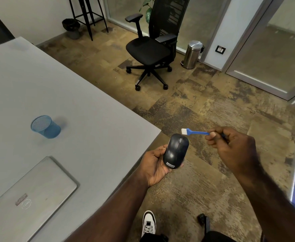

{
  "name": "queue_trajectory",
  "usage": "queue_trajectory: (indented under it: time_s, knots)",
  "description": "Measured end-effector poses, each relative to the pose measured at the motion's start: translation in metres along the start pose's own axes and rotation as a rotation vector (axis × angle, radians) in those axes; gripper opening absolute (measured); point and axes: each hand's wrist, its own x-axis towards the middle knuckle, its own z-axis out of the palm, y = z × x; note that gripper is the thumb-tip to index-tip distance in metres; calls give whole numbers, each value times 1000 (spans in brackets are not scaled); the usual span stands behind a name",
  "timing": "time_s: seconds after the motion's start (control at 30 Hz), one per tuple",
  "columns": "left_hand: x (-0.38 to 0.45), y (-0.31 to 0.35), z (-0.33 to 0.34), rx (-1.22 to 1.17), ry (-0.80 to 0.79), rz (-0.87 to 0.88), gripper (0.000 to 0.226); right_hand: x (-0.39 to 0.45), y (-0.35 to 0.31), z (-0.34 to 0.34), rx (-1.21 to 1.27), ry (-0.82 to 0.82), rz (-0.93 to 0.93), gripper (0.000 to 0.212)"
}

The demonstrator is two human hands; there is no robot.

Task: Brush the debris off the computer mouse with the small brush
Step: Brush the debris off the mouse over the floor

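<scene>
The left grip (158, 165) cradles the black mouse (176, 151) off the counter (90, 105) corner, above open floor (204, 105), while the right grip (234, 145) pinches the blue brush (194, 132), bristles just beside the mouse's front.

Glossy black plastic mouse (176, 151), blue plastic brush (195, 132), matt grey table (73, 95), brushed-metal laptop (29, 198).

Bare forearms, white-and-black sneaker (148, 222)

Brush (195, 132) handle end hidden inside right hand (234, 145); mouse (176, 151) underside hidden by left hand (156, 165); laptop (29, 198) cut off.
</scene>
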Motion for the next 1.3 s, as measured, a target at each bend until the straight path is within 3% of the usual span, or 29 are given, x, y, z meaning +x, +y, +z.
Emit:
queue_trajectory:
  time_s: [0.1, 0.27, 0.47, 0.67, 0.87, 1.07, 1.23, 1.3]
  knots:
    - [1, -1, 0, 10, -4, -4, 38, -4, 0, 7, -32, -52, 23, 18]
    - [0, -1, -4, -18, -16, -12, 37, 1, 11, 1, -113, 37, 92, 17]
    - [3, 1, -6, -30, -28, -1, 36, -11, -3, -5, -150, -86, -188, 20]
    - [6, 4, -10, -50, 6, 24, 41, -19, -2, -10, -180, -243, -347, 18]
    - [4, 3, -4, -22, -21, 13, 37, -11, -4, -11, -199, -79, -297, 21]
    - [6, 5, -8, -42, 3, 34, 37, -12, -1, -15, -198, -303, -325, 21]
    - [5, 4, -4, -38, -9, 13, 37, -7, -1, -17, -199, -115, -293, 22]
    - [5, 3, -1, -37, 0, 7, 36, -10, -3, -12, -243, -141, -282, 24]
